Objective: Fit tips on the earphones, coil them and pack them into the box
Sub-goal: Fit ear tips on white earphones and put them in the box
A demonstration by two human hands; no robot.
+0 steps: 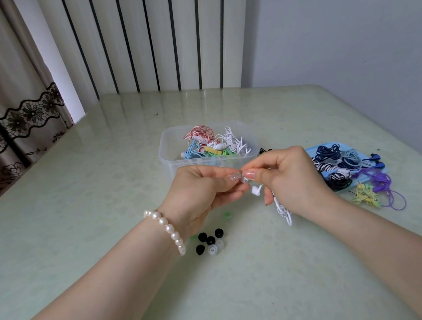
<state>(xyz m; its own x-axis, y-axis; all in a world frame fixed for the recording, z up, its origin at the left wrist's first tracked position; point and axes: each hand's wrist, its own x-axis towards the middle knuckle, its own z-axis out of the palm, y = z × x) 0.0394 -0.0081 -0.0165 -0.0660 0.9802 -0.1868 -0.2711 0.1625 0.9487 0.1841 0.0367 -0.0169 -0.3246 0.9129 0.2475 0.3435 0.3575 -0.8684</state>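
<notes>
White earphones are pinched between left hand and right hand above the table's middle (loose ear tips below); the clear box sits behind.

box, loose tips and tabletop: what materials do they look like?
Box: translucent, frosted plastic; the cables inside show dimly through its wall. Loose tips: likely soft silicone or rubber, black ones slightly glossy, clear ones milky. Tabletop: pale green and glossy, reflecting the striped wall behind; maybe glass or laminate, can't tell which.
</notes>
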